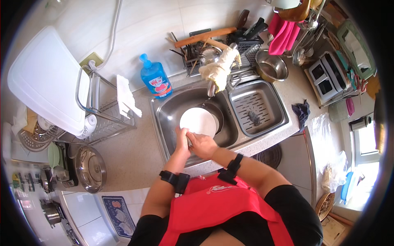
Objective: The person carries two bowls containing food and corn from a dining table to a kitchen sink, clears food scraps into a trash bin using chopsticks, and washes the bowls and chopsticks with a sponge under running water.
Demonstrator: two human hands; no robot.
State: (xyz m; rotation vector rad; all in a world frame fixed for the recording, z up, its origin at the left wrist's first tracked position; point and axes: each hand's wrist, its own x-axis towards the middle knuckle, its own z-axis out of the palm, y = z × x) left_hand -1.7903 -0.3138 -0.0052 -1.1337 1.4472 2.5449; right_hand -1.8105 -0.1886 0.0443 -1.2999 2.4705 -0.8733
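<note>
Over the large basin of a stainless steel sink (166,123), both my hands meet at the near edge of a round white dish (198,120). My left hand (182,139) grips its lower left rim. Beside it, my right hand (201,144) is at the bottom edge, its fingers touching the left hand; whether it grips the dish is hard to see. Partly behind the dish, a dark round pan (219,115) lies in the basin. Above hangs the faucet, wrapped in pale cloth (217,70). A steel wool scrubber (254,118) rests in the slotted tray of the smaller basin.
A blue dish soap bottle (156,78) stands behind the sink's left corner. At left is a wire dish rack (107,123) with a white cloth (126,95). A steel bowl (271,65) stands at the back right, and a dark rag (301,113) lies right of the sink.
</note>
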